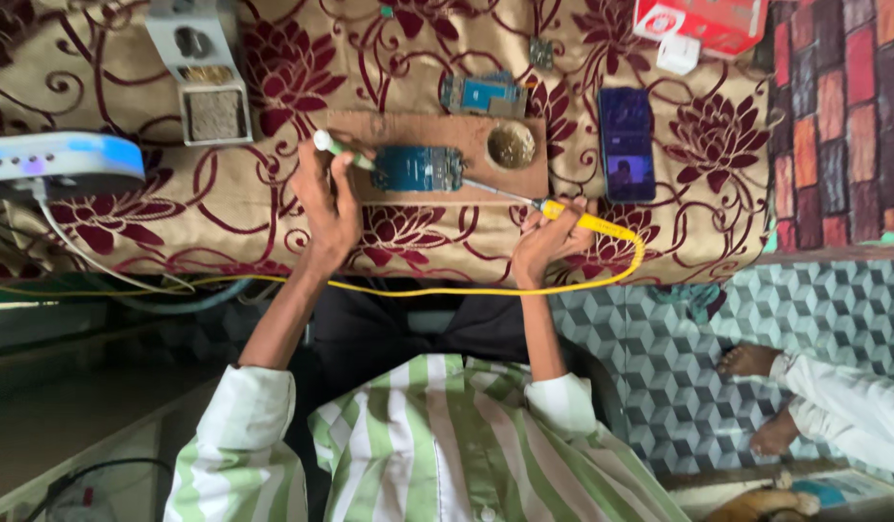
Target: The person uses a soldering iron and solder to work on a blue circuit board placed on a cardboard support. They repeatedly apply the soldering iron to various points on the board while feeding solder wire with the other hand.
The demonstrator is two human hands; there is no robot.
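- The board [417, 168], a blue circuit board, lies on a brown wooden block [437, 135] on the table with the flowered cloth [273, 77].
- I see my left hand [329, 208] closed around a thin tool [342, 151] with a white end; its tip touches the left edge of the board.
- My right hand [548, 240] grips the yellow handle of an iron [548, 206]; its metal tip points at the right side of the board and is very near it.
- A yellow cable [418, 288] runs from the iron along the table edge.
- A round tin [512, 146] sits on the block, just right of the board.
- A phone [627, 144] with a lit screen lies right of the block.
- A second board [483, 95] lies behind the block.
- Bare feet [751, 362] of another person are on the tiled floor at the right.
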